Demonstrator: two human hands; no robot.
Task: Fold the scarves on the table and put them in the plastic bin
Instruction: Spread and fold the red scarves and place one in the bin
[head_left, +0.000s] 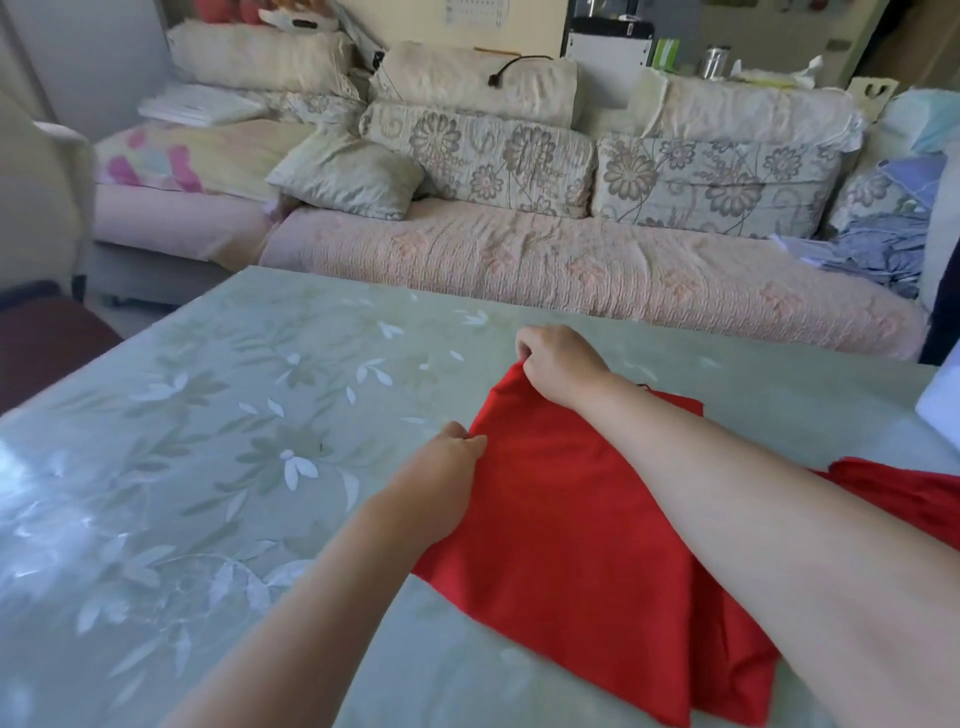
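Note:
A red scarf lies partly folded on the table, which has a pale green floral cover. My left hand pinches the scarf's left edge near its middle. My right hand grips the far corner of the same edge, a little off the table. More red cloth shows at the right, behind my right forearm. No plastic bin is plainly in view.
A white object pokes in at the table's right edge. A sofa with floral cushions runs along the far side of the table. A dark red seat stands at the left.

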